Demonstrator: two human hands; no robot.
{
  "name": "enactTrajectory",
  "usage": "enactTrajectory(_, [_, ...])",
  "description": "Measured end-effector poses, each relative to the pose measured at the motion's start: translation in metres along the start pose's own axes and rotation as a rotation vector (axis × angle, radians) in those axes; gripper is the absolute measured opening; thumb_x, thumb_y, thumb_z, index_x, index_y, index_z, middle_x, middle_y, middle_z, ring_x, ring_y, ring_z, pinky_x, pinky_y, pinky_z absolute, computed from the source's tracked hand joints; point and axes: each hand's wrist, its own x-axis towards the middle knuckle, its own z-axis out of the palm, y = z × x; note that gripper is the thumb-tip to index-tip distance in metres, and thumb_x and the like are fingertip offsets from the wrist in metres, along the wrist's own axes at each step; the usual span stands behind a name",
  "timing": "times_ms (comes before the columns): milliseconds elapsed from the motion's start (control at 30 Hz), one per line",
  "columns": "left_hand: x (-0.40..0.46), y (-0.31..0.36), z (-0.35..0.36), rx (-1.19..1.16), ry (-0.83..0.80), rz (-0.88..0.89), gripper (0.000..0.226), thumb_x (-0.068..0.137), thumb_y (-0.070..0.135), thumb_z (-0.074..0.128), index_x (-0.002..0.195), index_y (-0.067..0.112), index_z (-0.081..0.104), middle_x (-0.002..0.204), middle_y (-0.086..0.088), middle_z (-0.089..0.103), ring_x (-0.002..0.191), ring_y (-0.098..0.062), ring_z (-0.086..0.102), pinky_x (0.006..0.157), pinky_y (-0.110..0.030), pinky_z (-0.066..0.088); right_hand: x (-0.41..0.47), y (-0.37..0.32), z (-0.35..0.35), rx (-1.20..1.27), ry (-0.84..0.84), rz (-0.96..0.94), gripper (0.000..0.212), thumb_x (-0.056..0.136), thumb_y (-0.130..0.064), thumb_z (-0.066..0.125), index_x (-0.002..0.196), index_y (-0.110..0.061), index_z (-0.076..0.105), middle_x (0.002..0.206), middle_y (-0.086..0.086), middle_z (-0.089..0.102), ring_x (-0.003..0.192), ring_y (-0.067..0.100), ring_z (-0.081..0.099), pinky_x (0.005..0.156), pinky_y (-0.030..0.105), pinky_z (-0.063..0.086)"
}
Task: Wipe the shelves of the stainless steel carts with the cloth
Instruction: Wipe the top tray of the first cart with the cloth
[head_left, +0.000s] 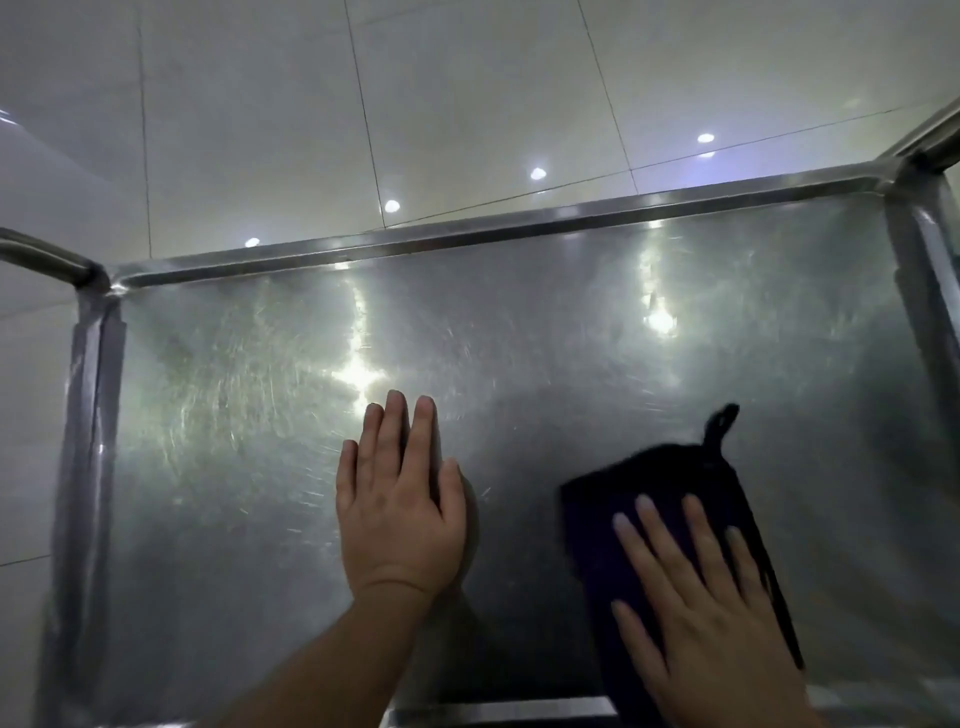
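From the head camera, the right hand (711, 613) lies flat on a dark folded cloth (660, 499), fingers straight and slightly spread, pressing it down onto the near right part of the cart's top shelf (571, 322). That flat palm likely spreads pressure across the fabric so it can slide and scrub. A small hanging loop (721, 422) sticks out from the cloth's far corner, lying loose on the steel. The left hand (400, 499) rests open on the bare shelf just beside the cloth, fingers straight and together, holding nothing; it seems to brace the person and steady the cart.

The steel sheet is scuffed with fine swirling scratches and throws back bright glare from ceiling lights. A raised rim (467, 236) borders the far edge, meeting tubular posts at both corners. Beyond lies a glossy pale tiled floor (260, 130) mirroring round lamps.
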Motion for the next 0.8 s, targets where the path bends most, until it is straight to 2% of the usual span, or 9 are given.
enactTrajectory(67, [0.0,0.001,0.0,0.0,0.004,0.006,0.065,0.104,0.046,0.031,0.166,0.031,0.017,0.174,0.003,0.009,0.161,-0.015,0.001,0.13,-0.046,0.007,-0.041,-0.005,0.01,-0.103,-0.02,-0.073,0.063,0.1,-0.053,0.029,0.155,-0.026,0.044,0.161,0.004,0.046,0.157,0.032,0.023,0.12,0.053,0.024])
enactTrajectory(200, [0.0,0.001,0.002,0.007,0.018,0.005,0.065,0.104,0.045,0.032,0.166,0.03,0.018,0.174,0.002,0.011,0.161,-0.015,0.002,0.13,-0.045,0.007,-0.023,-0.014,0.009,-0.081,0.0,-0.094,0.064,0.097,-0.053,0.031,0.153,-0.028,0.048,0.165,0.001,0.038,0.158,0.031,0.022,0.121,0.054,0.022])
enactTrajectory(267, [0.0,0.001,0.004,0.005,0.03,0.004,0.065,0.104,0.043,0.034,0.165,0.029,0.02,0.174,0.002,0.012,0.161,-0.015,0.003,0.129,-0.045,0.007,0.018,-0.028,-0.001,0.04,0.026,-0.038,0.064,0.098,-0.052,0.036,0.157,-0.027,0.046,0.168,0.002,0.034,0.158,0.029,0.022,0.122,0.057,0.023])
enactTrajectory(333, [-0.001,0.001,0.004,0.007,0.027,0.002,0.065,0.104,0.042,0.037,0.165,0.03,0.02,0.174,0.003,0.012,0.161,-0.014,0.002,0.129,-0.045,0.008,0.075,-0.042,-0.015,0.116,0.009,0.019,0.069,0.098,-0.053,0.038,0.163,-0.027,0.032,0.171,0.0,0.023,0.16,0.029,0.014,0.126,0.058,0.017])
enactTrajectory(467, [0.0,0.002,0.003,0.001,0.031,0.0,0.064,0.104,0.041,0.037,0.165,0.03,0.021,0.173,0.003,0.014,0.161,-0.013,0.003,0.13,-0.045,0.008,0.212,-0.054,-0.039,0.17,0.032,0.138,0.071,0.103,-0.057,0.024,0.167,-0.032,0.006,0.175,-0.003,0.002,0.161,0.025,-0.005,0.129,0.053,0.001])
enactTrajectory(600, [0.0,0.003,0.002,0.005,0.033,-0.001,0.063,0.104,0.041,0.037,0.165,0.029,0.023,0.173,0.004,0.014,0.161,-0.013,0.003,0.13,-0.043,0.005,0.306,-0.052,-0.056,0.193,0.07,0.171,0.07,0.103,-0.054,0.021,0.167,-0.031,0.003,0.175,-0.002,-0.001,0.16,0.026,-0.008,0.128,0.054,-0.005])
enactTrajectory(700, [0.0,0.002,0.001,0.004,0.028,0.0,0.064,0.105,0.041,0.037,0.165,0.029,0.022,0.173,0.004,0.013,0.161,-0.013,0.002,0.13,-0.043,0.005,0.305,-0.05,-0.056,0.172,0.049,0.118,0.069,0.104,-0.054,0.021,0.167,-0.03,0.005,0.175,-0.002,0.002,0.161,0.028,-0.006,0.128,0.055,-0.004])
enactTrajectory(800, [0.0,0.002,0.001,0.005,0.013,0.0,0.064,0.105,0.043,0.034,0.165,0.03,0.019,0.174,0.004,0.011,0.16,-0.012,0.001,0.13,-0.043,0.004,0.255,-0.051,-0.047,0.137,0.041,0.046,0.068,0.105,-0.055,0.02,0.167,-0.03,0.009,0.175,-0.002,0.004,0.161,0.028,-0.002,0.129,0.054,0.001])
